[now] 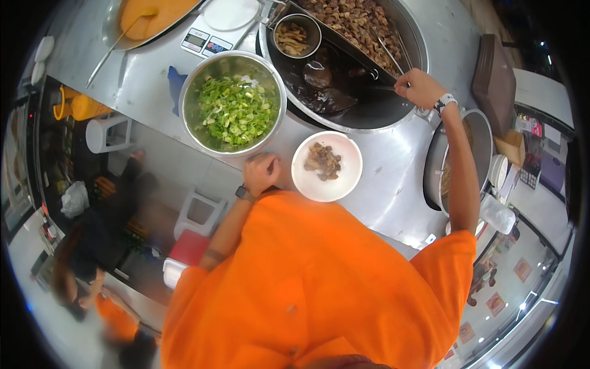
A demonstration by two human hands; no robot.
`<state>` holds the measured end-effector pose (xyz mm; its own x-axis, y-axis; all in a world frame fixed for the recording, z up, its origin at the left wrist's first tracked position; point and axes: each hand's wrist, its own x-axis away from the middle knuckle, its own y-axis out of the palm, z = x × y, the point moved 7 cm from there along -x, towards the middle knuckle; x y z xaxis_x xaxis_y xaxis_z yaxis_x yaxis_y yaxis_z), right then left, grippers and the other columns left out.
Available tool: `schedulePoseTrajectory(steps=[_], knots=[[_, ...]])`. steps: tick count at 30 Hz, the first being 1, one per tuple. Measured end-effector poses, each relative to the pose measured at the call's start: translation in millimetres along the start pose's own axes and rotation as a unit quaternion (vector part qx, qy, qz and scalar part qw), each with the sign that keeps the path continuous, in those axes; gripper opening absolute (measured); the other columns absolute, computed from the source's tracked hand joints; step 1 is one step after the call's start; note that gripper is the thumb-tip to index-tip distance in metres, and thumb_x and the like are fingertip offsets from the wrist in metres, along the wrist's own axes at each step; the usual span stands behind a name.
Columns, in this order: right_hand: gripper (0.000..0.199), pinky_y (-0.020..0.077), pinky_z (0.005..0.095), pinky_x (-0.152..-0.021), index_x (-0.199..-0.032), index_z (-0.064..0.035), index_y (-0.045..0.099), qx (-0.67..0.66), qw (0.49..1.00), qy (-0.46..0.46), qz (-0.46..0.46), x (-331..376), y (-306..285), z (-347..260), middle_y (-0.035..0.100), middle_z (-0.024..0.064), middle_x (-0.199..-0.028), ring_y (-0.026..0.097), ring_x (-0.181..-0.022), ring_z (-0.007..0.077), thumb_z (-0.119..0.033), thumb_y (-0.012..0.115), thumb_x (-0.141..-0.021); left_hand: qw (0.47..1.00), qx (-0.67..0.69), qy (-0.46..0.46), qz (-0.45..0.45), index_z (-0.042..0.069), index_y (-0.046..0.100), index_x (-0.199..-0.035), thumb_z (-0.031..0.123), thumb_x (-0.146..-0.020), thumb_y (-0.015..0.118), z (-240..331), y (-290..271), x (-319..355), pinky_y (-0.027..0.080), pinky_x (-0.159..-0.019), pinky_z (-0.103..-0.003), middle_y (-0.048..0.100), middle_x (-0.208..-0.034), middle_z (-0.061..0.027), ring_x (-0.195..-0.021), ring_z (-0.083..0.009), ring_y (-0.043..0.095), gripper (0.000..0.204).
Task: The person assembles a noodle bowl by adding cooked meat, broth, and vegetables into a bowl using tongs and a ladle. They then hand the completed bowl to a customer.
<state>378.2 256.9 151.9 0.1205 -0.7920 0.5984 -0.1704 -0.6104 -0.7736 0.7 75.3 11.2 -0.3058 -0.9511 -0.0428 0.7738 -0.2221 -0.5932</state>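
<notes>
My right hand (421, 88) is closed around a thin utensil handle at the right side of a big round pot (420, 37). The handle seems to run left over dark broth (307, 92), where dark chunks sit; its far end is hard to make out. Across the divider (353, 40), chopped brown meat (362, 27) fills the other section, with thin metal tongs (386, 46) over it. My left hand (261, 171) rests curled at the table edge, between a steel bowl (186, 120) of chopped green onions (236, 111) and a white bowl (350, 178) holding some meat pieces (323, 161).
A strainer cup (297, 35) with brown strips sits in the pot. Beyond are a kitchen scale (209, 42) and a pan of orange sauce (157, 12) with a ladle. Another pot (482, 141) stands at right. Stools (200, 209) and a person (117, 313) are at left.
</notes>
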Motion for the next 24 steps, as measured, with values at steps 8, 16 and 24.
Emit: schedulePoseTrajectory(steps=[8,16,24], knots=[[0.033,0.0528,0.0348,-0.081,-0.102,0.0014,0.077,-0.125,0.992,-0.007,0.004,-9,16,22,0.075,0.0159,-0.093,0.069,-0.084,0.0264,-0.026,0.066,-0.087,1.000,-0.013,-0.011,-0.007,0.009,0.065,-0.082,0.009,-0.085,0.062,-2,4,-2,0.050,-0.058,-0.039,0.064,-0.071,-0.0079,-0.060,-0.0278,0.062,0.004],[0.033,0.0515,0.0325,-0.073,-0.110,-0.0002,0.075,-0.196,0.979,0.052,-0.031,-3,31,27,0.075,0.0106,-0.087,0.067,-0.077,0.0188,-0.025,0.065,-0.090,1.000,-0.021,-0.007,0.004,0.009,0.065,-0.082,0.010,-0.085,0.063,-7,9,-8,0.050,-0.058,-0.039,0.065,-0.073,-0.0081,-0.061,-0.0288,0.062,0.004],[0.024,0.0550,0.0438,-0.091,-0.103,-0.0075,0.077,0.067,0.995,-0.019,0.066,-7,43,-22,0.074,0.0209,-0.102,0.071,-0.099,0.0354,-0.019,0.066,-0.086,1.000,-0.017,0.004,0.020,0.007,0.066,-0.081,0.011,-0.087,0.062,-5,6,-8,0.048,-0.053,-0.038,0.064,-0.072,-0.0086,-0.056,-0.0283,0.060,0.008]])
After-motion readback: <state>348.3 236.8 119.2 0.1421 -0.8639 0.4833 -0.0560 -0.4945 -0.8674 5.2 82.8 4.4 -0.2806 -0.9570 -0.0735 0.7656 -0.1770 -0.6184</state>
